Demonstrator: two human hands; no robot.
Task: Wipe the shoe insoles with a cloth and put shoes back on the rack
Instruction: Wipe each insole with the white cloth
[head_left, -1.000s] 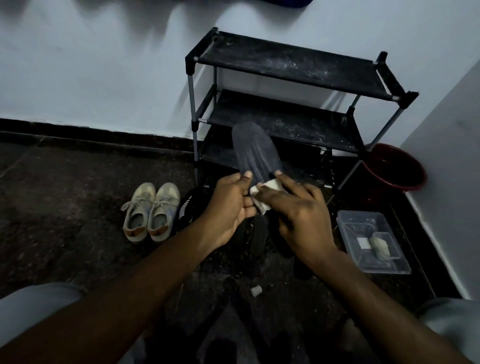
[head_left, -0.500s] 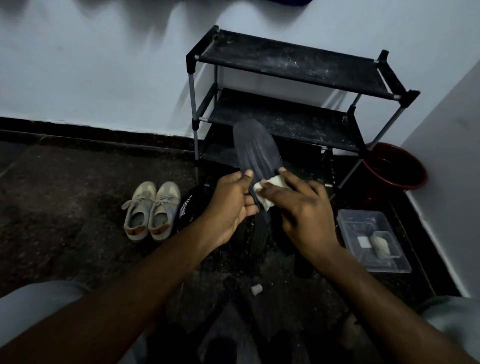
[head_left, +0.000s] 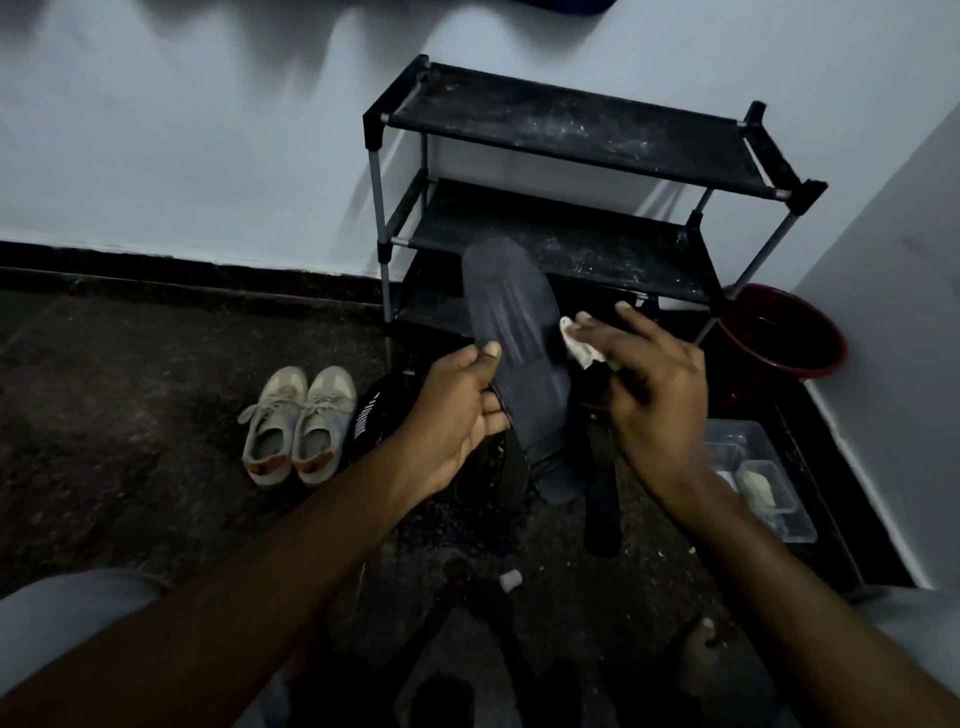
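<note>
Left hand: The left hand (head_left: 457, 410) grips a dark insole (head_left: 519, 332) by its left edge, with the thumb on top and the fingers curled beneath.
Right hand: The right hand (head_left: 654, 395) holds a small white cloth (head_left: 582, 348) bunched under its outstretched fingers. The thumb is hidden.
Insole: It is held in the air in front of the shoe rack (head_left: 571, 135), toe end up and away from the person and heel end down toward the floor (head_left: 130, 415). Pale streaks run along its upper face.
Cloth: It sits at the insole's right edge, about halfway along. It cannot be told whether it touches the insole.
Shoe rack: Black, with three tiers and grey posts, it stands against the pale wall (head_left: 182, 130). Its shelves are speckled with white dust.
Shoes: A pair of beige sneakers (head_left: 298, 426) sits side by side on the floor left of the rack, toes toward the wall. A black shoe (head_left: 371, 415) with white stripes lies just beside them, partly behind the left hand.
Floor, centre: A dark strip (head_left: 602, 493) lies below the right hand, too dim to identify. A small white cap (head_left: 510, 579) lies nearer the person.
Right corner: A red bucket (head_left: 784, 332) stands beside the rack. A clear plastic box (head_left: 727, 431) nearer the person holds a pale lump (head_left: 756, 483).
</note>
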